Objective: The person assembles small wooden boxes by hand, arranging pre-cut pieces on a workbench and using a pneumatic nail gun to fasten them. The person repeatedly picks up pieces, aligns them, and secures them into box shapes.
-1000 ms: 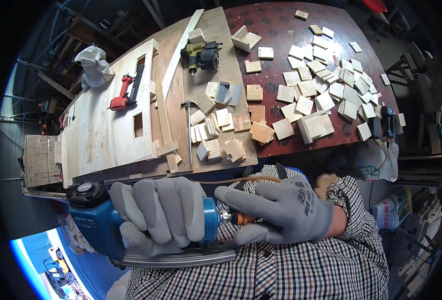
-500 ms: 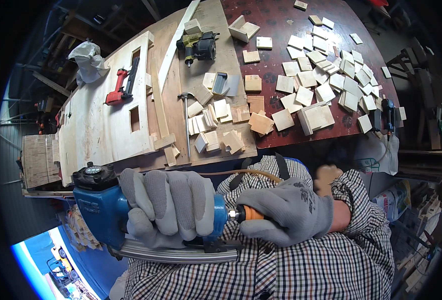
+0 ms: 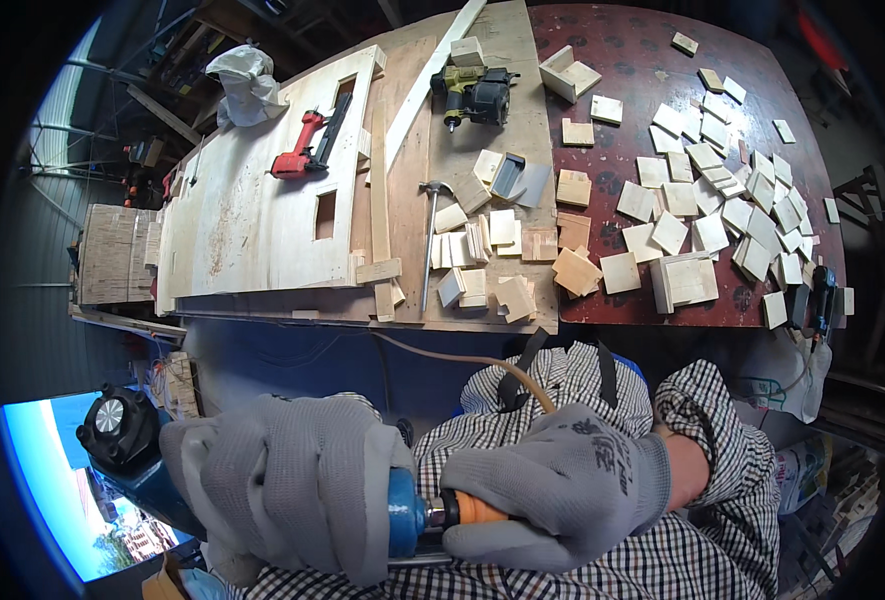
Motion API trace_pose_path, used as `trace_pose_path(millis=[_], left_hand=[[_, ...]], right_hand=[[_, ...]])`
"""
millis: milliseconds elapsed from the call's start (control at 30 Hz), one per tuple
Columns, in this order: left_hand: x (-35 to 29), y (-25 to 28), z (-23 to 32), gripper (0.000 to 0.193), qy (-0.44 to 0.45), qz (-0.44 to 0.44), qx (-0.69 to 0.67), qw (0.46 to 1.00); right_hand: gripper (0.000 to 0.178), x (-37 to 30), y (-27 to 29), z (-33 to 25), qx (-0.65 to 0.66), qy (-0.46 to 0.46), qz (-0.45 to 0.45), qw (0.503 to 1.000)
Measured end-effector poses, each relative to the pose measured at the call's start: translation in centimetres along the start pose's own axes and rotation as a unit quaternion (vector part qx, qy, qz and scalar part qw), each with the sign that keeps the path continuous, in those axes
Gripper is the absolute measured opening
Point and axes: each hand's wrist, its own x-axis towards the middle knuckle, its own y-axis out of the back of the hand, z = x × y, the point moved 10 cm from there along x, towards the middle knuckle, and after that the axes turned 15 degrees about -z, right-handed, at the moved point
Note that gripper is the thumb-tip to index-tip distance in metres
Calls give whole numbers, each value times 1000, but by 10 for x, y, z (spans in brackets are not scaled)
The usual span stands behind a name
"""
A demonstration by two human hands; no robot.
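My gloved left hand (image 3: 287, 485) is wrapped around the handle of a blue pneumatic nail gun (image 3: 137, 470), whose black cap points to the left. Most of its magazine is hidden beneath the hand. At the handle's end, my gloved right hand (image 3: 562, 490) grips an orange air hose coupling (image 3: 477, 508) that meets the metal fitting of the gun. Whether the two are locked together I cannot tell. A brown air hose (image 3: 452, 353) runs from behind the right hand toward the bench. Both hands are in front of my checked shirt, below the bench edge.
Ahead is a wooden workbench (image 3: 522, 300) with a red nailer (image 3: 302, 150) lying on a pale panel (image 3: 232, 210), a hammer (image 3: 430, 240) and a green-black coil nailer (image 3: 472, 97). On a red tabletop (image 3: 602, 310) to the right lie several small wood blocks (image 3: 687, 280).
The view has swung left, so the bench appears farther right. Both hands and the nail gun sit lower in view, and the gun is tilted so its magazine is mostly hidden. Both grips are kept.
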Motion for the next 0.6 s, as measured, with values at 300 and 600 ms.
trace_pose_path(millis=[300, 600], left_hand=[[2, -12, 8, 54, 160, -127, 89, 975], [1, -3, 8, 24, 0, 79, 76, 994]], right_hand=[[35, -3, 3, -2, -37, 26, 77, 996], [49, 12, 1, -33, -349, 28, 110, 930]])
